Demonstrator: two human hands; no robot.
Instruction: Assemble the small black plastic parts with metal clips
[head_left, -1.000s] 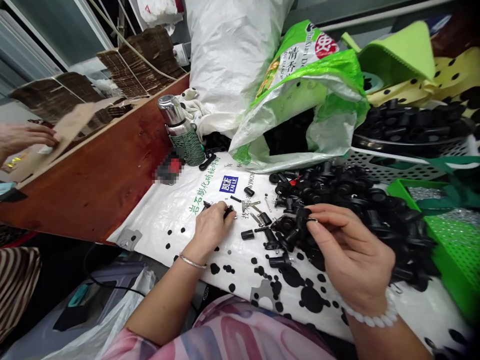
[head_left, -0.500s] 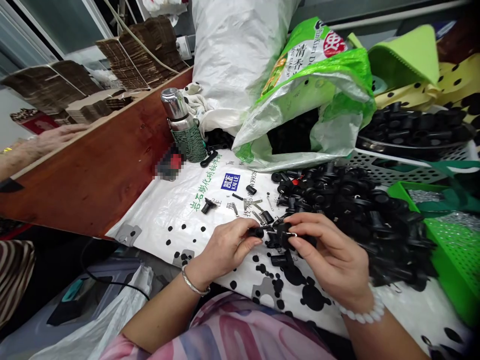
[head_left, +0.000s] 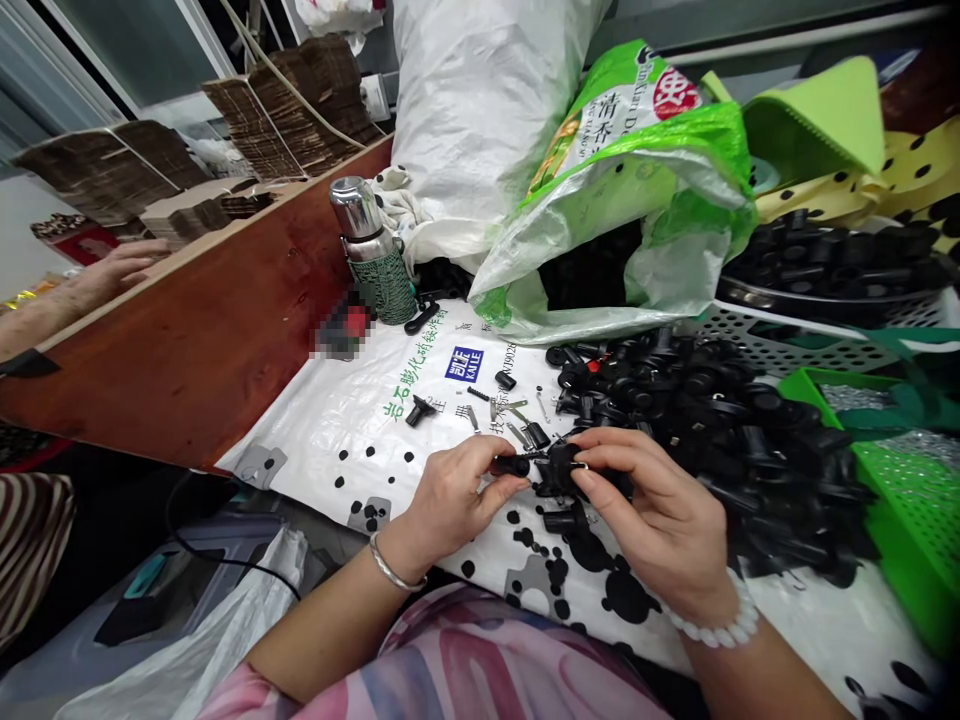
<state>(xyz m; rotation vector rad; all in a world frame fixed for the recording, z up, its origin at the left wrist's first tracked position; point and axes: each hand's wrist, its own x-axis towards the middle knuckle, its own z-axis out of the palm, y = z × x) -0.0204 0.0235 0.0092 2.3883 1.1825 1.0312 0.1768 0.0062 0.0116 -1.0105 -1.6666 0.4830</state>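
the left hand (head_left: 454, 495), wrist bent under a thin silver bangle (head_left: 394, 567), pinches a short black plastic cylinder (head_left: 510, 465) between thumb and fingers. the right hand (head_left: 652, 520), wearing a bracelet of white round beads (head_left: 712, 627), clamps a black moulded plastic fitting (head_left: 562, 467) in its fingertips. the 2 hands are close together, the cylinder and the fitting almost meeting, with a thin metal pin just visible between them; the fingers hide how the parts join. both parts are held just above a heap of matte black plastic fittings (head_left: 712, 440), which spreads over a white woven sack with black spots (head_left: 480, 545), near loose small steel clips (head_left: 517, 432). a steel flask in a green woven sleeve (head_left: 373, 255) stands beside a red-brown wooden board (head_left: 187, 345). beyond the board shows a co-worker's hand (head_left: 124, 265), its arm cut off by the left edge. a blurred object (head_left: 343, 330) beside the flask cannot be made out.
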